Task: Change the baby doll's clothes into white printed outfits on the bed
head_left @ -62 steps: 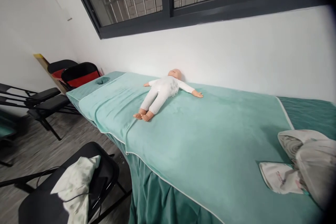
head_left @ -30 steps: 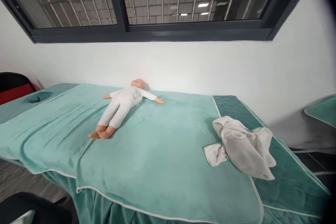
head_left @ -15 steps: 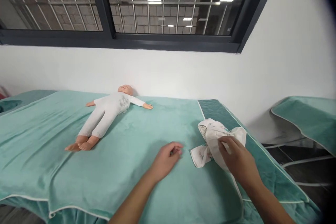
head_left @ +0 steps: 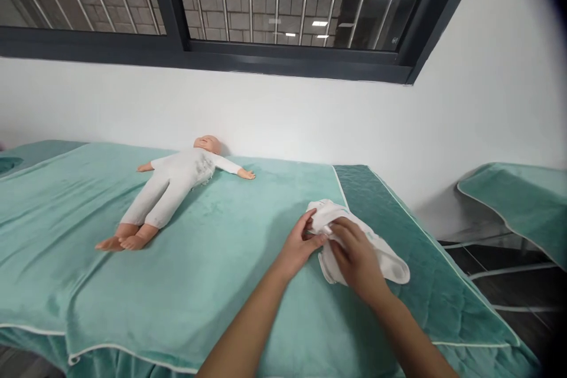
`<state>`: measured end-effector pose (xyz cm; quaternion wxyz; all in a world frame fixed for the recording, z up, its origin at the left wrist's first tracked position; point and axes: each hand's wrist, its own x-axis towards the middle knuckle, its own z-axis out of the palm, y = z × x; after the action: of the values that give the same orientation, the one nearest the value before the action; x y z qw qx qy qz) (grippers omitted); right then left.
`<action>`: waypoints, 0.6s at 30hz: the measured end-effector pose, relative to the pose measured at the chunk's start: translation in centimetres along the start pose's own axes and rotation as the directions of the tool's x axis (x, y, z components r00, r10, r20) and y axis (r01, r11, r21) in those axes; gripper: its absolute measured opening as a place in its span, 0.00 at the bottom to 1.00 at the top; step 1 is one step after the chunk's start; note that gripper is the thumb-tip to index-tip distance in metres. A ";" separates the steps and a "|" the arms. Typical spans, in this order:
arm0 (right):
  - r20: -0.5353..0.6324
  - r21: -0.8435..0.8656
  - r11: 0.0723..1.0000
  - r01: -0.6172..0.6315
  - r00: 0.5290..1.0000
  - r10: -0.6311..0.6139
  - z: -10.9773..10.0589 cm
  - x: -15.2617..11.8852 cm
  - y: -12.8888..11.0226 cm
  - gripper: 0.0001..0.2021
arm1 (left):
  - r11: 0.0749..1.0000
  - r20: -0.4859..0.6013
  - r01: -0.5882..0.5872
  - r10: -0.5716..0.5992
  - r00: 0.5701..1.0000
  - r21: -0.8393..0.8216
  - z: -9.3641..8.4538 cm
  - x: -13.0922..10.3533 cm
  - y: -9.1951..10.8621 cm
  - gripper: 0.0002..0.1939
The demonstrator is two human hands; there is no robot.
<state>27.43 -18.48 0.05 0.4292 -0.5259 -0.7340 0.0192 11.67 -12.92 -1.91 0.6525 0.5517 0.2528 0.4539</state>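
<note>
A crumpled white cloth (head_left: pixel 384 253) with faint printed marks lies on the green bed cover near its right side; its exact kind is hard to make out. The thumb and fingers of my left hand (head_left: pixel 299 248) close on the cloth's left edge. Close beside it, my right hand (head_left: pixel 359 263) has its bent fingers pinched into the folds on top. Its fingertips are partly hidden in the fabric. A baby doll (head_left: pixel 179 180) in a white suit lies on its back farther left, head toward the wall and arms spread, apart from both hands.
A green cover (head_left: pixel 212 283) spreads over the bed, with a darker quilted strip (head_left: pixel 425 283) along the right. Behind stands a white wall (head_left: pixel 274 112) under a dark-framed barred window (head_left: pixel 292 58). At the right, another green-covered piece (head_left: pixel 518 201) stands across a gap.
My left hand has moved right and taken hold of the cloth. My right hand has shifted left, and the cloth has been turned and spread somewhat. The view has tilted slightly.
</note>
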 end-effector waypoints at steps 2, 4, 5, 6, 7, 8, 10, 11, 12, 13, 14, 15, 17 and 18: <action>0.101 0.121 0.992 -0.031 0.995 0.019 1.0 0.5 -2.3 0.13 | 0.997 -0.038 0.044 -0.047 0.998 -0.068 -0.2 -0.5 0.6 0.32; 0.148 0.223 0.966 -0.129 0.984 0.097 1.7 0.5 -3.3 0.13 | 0.994 -0.078 0.051 -0.058 0.995 -0.096 -0.3 -0.8 0.8 0.26; 0.149 0.259 0.951 -0.170 0.980 0.135 1.9 0.3 -3.4 0.13 | 0.995 -0.109 0.043 -0.053 0.993 -0.086 -0.3 -0.8 0.8 0.25; 0.137 0.275 0.941 -0.196 0.977 0.164 1.9 0.1 -3.3 0.13 | 0.997 -0.150 0.035 -0.044 0.988 -0.064 -0.4 -0.8 0.7 0.24; 0.108 0.269 0.940 -0.210 0.976 0.187 1.8 -0.2 -2.9 0.14 | 0.999 -0.195 0.032 -0.039 0.980 -0.039 -0.4 -0.8 0.6 0.24; 0.071 0.242 0.944 -0.223 0.975 0.212 1.6 -0.4 -2.3 0.14 | 0.999 -0.240 0.034 -0.037 0.970 -0.018 -0.4 -0.8 0.6 0.25; -0.014 0.140 0.954 -0.264 0.963 0.269 1.0 -0.8 -1.0 0.15 | 1.000 -0.324 0.029 -0.026 0.946 0.006 -0.5 -0.9 0.4 0.25; -0.060 0.086 0.952 -0.295 0.952 0.301 0.6 -0.9 -0.4 0.15 | 1.000 -0.361 0.016 -0.010 0.932 0.014 -0.7 -1.0 0.4 0.25; -0.102 0.044 0.944 -0.327 0.939 0.330 0.2 -0.9 0.3 0.16 | 1.000 -0.394 0.000 0.009 0.919 0.024 -0.8 -1.2 0.5 0.24; -0.134 0.016 0.935 -0.355 0.926 0.354 -0.2 -0.9 0.8 0.17 | 0.999 -0.420 -0.013 0.025 0.907 0.032 -0.9 -1.4 0.5 0.24; -0.163 -0.007 0.928 -0.372 0.916 0.366 -0.7 -0.7 1.3 0.17 | 0.999 -0.437 -0.019 0.031 0.899 0.032 -1.1 -1.7 0.6 0.24; -0.187 -0.031 0.928 -0.371 0.914 0.359 -1.1 -0.5 1.7 0.18 | 1.000 -0.446 -0.021 0.027 0.895 0.019 -1.3 -1.9 0.7 0.24; -0.235 -0.100 0.941 -0.323 0.927 0.293 -1.9 0.3 2.2 0.21 | 0.998 -0.464 -0.034 0.009 0.886 -0.045 -1.6 -2.3 1.0 0.24; -0.265 -0.143 0.948 -0.285 0.934 0.240 -2.3 1.0 2.2 0.23 | 0.995 -0.475 -0.044 -0.003 0.880 -0.089 -1.9 -2.3 1.1 0.24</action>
<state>30.54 -17.68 1.01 0.4607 -0.6543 -0.5972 -0.0544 8.70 -14.04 -1.71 0.5918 0.3942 0.3766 0.5938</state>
